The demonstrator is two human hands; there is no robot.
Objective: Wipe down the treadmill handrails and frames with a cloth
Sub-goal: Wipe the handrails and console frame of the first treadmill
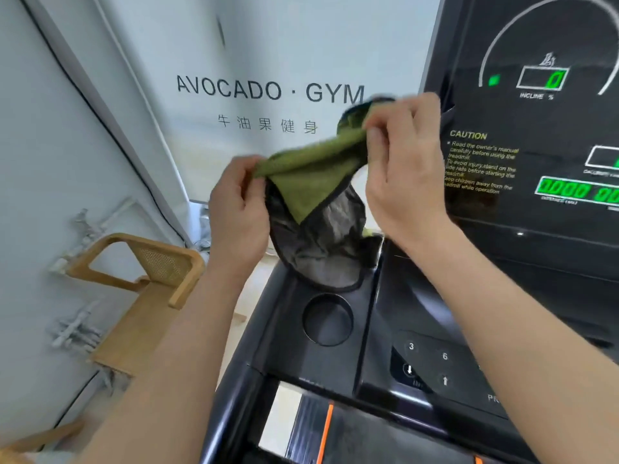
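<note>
Head view: left hand [238, 209] and right hand [407, 169] pinch cloth [310, 174] over treadmill console [288, 349], near lettered wall [268, 45].

So you're holding the green cloth [311, 175] stretched between both hands, up over the treadmill console [542, 236]: your left hand [236, 209] pinches its left edge, your right hand [402, 169] pinches the higher right corner. The cloth's grey, dark-edged side hangs just above the round cup holder [327, 321]. A wooden chair [140, 296] sits off to the left
</note>
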